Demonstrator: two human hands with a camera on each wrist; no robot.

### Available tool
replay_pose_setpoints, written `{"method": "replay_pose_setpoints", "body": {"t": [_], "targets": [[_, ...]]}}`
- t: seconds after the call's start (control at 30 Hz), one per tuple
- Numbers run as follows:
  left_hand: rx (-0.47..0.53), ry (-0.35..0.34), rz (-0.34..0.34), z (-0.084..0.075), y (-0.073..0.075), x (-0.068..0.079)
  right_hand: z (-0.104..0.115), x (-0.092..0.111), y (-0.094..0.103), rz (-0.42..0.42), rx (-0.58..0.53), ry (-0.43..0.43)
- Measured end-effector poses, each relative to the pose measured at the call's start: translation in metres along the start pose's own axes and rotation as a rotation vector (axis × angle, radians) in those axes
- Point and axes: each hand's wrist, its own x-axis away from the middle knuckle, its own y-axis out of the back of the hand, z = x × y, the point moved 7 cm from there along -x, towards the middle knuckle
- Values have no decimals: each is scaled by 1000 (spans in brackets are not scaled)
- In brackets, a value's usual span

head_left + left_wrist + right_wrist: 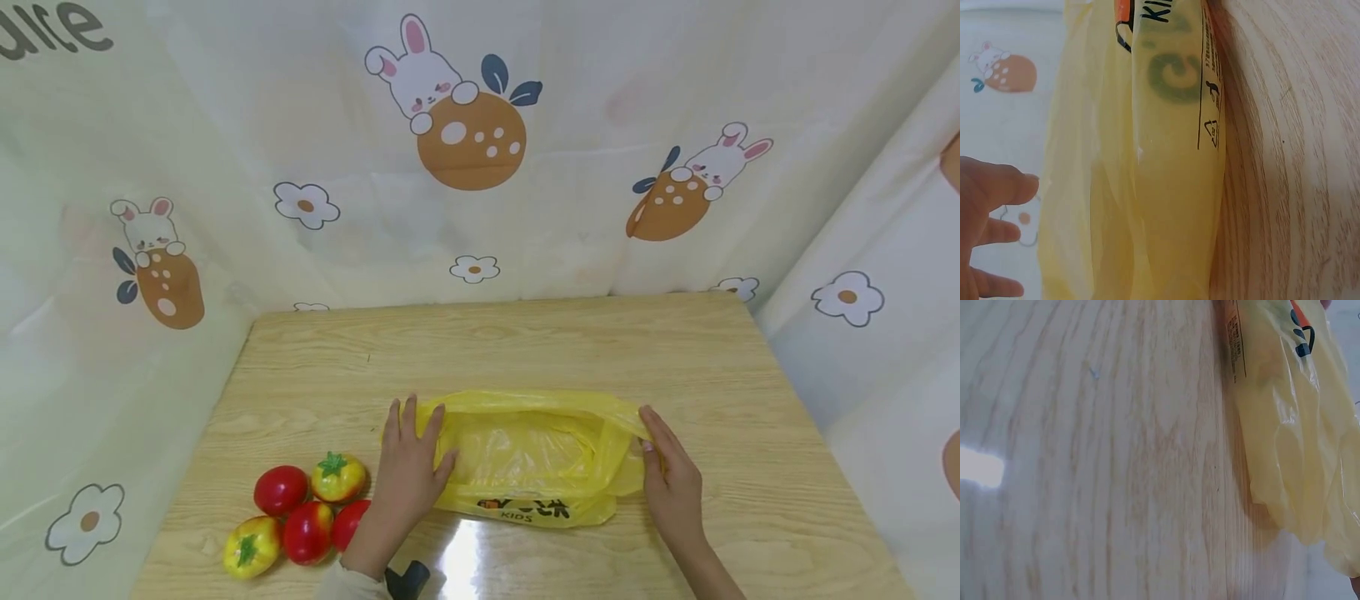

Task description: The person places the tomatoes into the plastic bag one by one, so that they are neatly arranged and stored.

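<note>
A yellow plastic bag point(525, 450) lies on the wooden table with its mouth spread wide and its inside showing. Black lettering and an orange mark run along its near side. My left hand point(408, 467) rests at the left end of the mouth, fingers spread and nearly straight. In the left wrist view, the left fingers point(1004, 187) stand beside the bag's film point(1166, 187). At the right end, my right hand point(675, 483) pinches the rim between thumb and fingers. Only a sliver of that hand shows in the right wrist view, beside the bag point(1291, 437).
Several shiny toy fruits sit left of the left hand, including a red one point(281, 490) and a yellow one with a green leafy top point(339, 477). The left forearm partly hides another red fruit point(350, 525). A printed curtain point(570, 208) encloses the wooden table point(480, 342).
</note>
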Motion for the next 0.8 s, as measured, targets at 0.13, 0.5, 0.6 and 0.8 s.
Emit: {"method": "replay_pose_setpoints", "body": {"t": [0.13, 0.5, 0.6, 0.8], "targets": [[36, 36, -20, 10, 3, 5, -1, -1, 1, -27, -30, -26], [67, 121, -56, 36, 10, 12, -4, -6, 1, -77, -68, -106], [63, 107, -59, 36, 11, 12, -5, -7, 1, -85, -78, -127], [92, 142, -68, 43, 16, 13, -7, -9, -3, -83, -82, -154]]}}
